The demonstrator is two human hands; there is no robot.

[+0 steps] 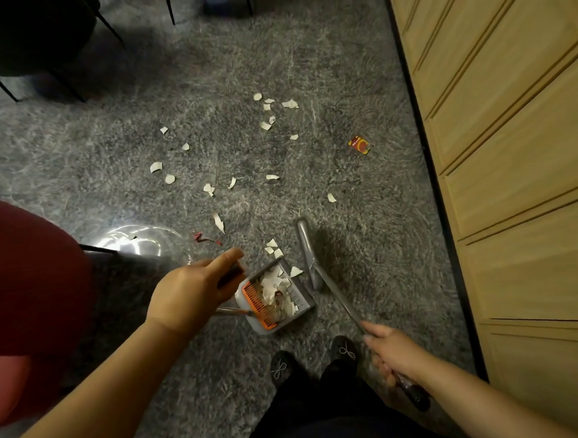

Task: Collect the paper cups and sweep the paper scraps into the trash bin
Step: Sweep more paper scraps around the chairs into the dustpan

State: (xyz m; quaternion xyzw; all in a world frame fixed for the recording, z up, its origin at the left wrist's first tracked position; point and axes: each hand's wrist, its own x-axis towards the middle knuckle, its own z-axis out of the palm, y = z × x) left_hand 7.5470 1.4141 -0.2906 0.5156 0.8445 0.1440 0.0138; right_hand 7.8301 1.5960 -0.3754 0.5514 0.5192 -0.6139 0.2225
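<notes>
My left hand [188,291] grips the dark handle of a grey dustpan [304,302] with an orange comb, standing on the grey carpet. White paper scraps [274,292] fill the pan, and a few lie just past its lip. My right hand [391,350] grips the handle of a grey broom [307,251], whose head lies right of the pan's mouth. Several loose paper scraps [213,189] are strewn over the carpet farther out. No paper cups are in view.
A wooden cabinet [509,143] runs along the right side. A red-and-yellow packet [359,145] lies near it, and a small red scrap [204,238] left of the pan. A red seat [28,280] is at left, dark chair legs [70,86] behind. My shoes [344,349] are below the pan.
</notes>
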